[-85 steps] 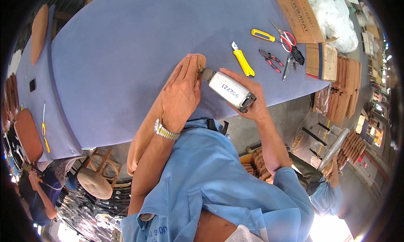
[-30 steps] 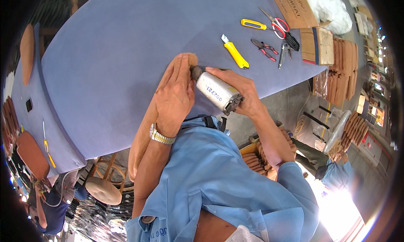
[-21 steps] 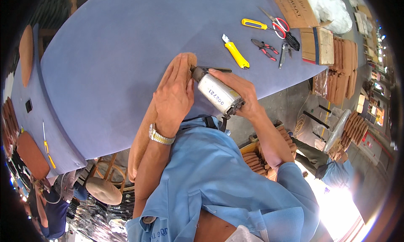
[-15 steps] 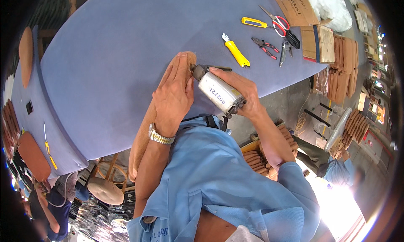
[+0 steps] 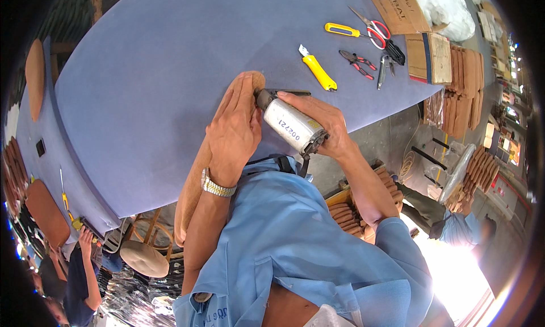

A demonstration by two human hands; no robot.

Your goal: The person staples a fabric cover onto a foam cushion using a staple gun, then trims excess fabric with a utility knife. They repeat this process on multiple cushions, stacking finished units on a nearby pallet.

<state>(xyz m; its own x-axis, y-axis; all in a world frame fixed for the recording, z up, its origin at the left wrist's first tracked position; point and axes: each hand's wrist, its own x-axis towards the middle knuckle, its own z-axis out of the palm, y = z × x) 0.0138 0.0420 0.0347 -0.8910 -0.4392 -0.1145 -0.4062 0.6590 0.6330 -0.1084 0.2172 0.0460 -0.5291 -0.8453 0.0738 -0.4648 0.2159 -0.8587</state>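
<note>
My left hand (image 5: pixel 233 128) lies along a long tan padded piece (image 5: pixel 186 207), with its fingers pressed over the upper end and the thumb against the side. The piece runs back beneath my left forearm, which hides much of it. In my right hand (image 5: pixel 326 122) is a silver staple gun (image 5: pixel 292 125) with a dark nose. My fingers wrap round its handle, mostly out of sight. The nose rests at the edge of the tan piece, beside my left fingers. Whether it touches the piece I cannot tell.
On the blue table (image 5: pixel 153 100) lie a yellow utility knife (image 5: pixel 319 71), pliers (image 5: pixel 357 63), red-handled scissors (image 5: pixel 377 34) and a yellow-handled screwdriver (image 5: pixel 343 30). A cardboard box (image 5: pixel 397 9) sits at the far right. Another person's hand (image 5: pixel 85 242) is at the lower left, by the table edge.
The staple gun and my right hand have shifted slightly left. My left hand stays in place. At the lower left, another person's hand and a dark-and-yellow tool have come to the table edge.
</note>
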